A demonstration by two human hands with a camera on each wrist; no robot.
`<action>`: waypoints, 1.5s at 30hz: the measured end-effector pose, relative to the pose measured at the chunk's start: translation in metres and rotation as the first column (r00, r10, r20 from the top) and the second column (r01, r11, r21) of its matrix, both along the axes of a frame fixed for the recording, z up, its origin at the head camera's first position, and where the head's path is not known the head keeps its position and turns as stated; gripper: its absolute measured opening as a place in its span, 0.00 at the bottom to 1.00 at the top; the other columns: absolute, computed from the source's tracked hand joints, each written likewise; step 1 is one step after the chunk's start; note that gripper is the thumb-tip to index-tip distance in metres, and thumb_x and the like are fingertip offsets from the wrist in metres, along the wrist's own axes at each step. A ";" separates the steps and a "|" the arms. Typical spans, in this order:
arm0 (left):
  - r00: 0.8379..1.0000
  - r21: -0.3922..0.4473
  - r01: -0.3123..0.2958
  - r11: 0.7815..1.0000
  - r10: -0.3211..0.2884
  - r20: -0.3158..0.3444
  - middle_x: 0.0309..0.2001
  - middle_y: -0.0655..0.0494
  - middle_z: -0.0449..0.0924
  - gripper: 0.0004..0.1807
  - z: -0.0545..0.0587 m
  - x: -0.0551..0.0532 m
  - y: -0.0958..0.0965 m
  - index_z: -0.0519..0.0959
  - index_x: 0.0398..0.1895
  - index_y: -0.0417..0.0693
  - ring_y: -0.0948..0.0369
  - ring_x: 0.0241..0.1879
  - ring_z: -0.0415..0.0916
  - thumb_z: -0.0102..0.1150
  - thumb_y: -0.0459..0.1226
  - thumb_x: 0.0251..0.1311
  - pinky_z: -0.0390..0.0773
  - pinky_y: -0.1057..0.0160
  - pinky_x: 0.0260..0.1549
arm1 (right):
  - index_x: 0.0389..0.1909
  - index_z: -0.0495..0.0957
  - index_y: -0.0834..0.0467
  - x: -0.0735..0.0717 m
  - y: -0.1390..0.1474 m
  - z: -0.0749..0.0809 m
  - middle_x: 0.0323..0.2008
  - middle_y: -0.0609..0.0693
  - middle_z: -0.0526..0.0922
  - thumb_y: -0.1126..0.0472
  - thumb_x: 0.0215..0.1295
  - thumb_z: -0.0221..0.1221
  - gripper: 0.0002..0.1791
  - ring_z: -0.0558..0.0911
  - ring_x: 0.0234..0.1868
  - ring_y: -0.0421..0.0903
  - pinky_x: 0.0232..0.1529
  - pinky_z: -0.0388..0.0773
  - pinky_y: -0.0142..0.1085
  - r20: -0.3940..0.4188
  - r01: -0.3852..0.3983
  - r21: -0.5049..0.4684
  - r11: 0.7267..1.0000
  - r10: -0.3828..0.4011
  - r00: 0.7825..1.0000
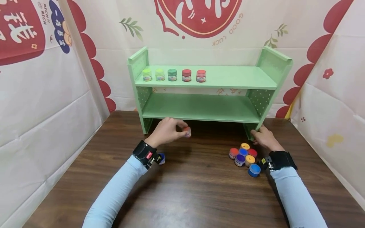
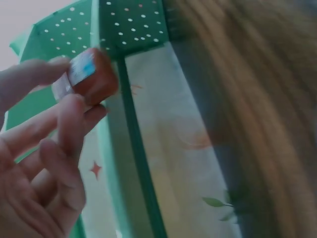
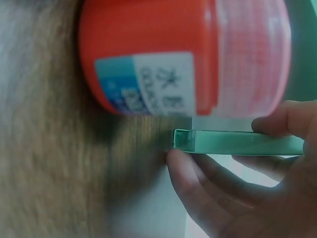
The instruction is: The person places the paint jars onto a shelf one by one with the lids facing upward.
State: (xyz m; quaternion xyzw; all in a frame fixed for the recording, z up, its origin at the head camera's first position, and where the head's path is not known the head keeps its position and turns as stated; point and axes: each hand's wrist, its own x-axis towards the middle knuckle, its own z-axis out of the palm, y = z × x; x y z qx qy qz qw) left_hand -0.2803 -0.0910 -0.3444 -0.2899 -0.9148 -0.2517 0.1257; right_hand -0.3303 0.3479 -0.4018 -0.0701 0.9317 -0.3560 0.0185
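Jar: reddish, held above the table before the green shelf
Left hand: thumb and fingers pinch that jar
Right hand: well apart from the left, gripping the right side panel near its foot
Upper tier: five jars in a row
Tabletop cluster: seven jars beside the right hand

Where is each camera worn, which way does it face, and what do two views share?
Head: worn on the head, facing forward and down at the shelf and table; left hand, right hand and both sleeves show.
Left wrist: worn on that wrist, facing the pinched jar, with the shelf behind; part of the left hand shows.
Right wrist: worn on that wrist, facing the gripped side board, an orange jar close to the lens; part of the right hand shows.
Shared: head and left wrist both show the pinched jar.
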 end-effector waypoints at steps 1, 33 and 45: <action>1.000 0.022 0.014 1.000 -0.014 -0.022 0.41 0.62 0.91 0.14 0.005 -0.002 0.002 0.89 0.48 0.54 0.66 0.36 0.83 0.69 0.48 0.65 0.78 0.63 0.36 | 0.69 0.56 0.74 0.000 -0.001 0.000 0.41 0.72 0.81 0.56 0.80 0.43 0.29 0.85 0.28 0.48 0.33 0.86 0.42 -0.003 -0.002 0.007 1.000 0.002 1.000; 0.963 0.003 -0.090 0.996 0.088 -0.256 0.55 0.63 0.88 0.16 0.152 -0.058 0.094 0.83 0.61 0.57 0.66 0.48 0.85 0.56 0.44 0.76 0.63 0.67 0.22 | 0.71 0.56 0.74 -0.003 -0.003 -0.003 0.40 0.71 0.80 0.55 0.80 0.43 0.30 0.86 0.29 0.51 0.34 0.86 0.42 0.010 0.014 -0.016 1.000 -0.014 1.000; 0.958 0.004 -0.139 0.990 0.135 -0.254 0.56 0.63 0.87 0.16 0.144 -0.067 0.102 0.83 0.63 0.58 0.63 0.31 0.72 0.53 0.43 0.77 0.56 0.67 0.21 | 0.66 0.60 0.74 -0.003 0.000 -0.005 0.37 0.69 0.82 0.56 0.80 0.44 0.27 0.86 0.27 0.49 0.33 0.86 0.42 0.001 0.028 -0.011 1.000 -0.028 1.000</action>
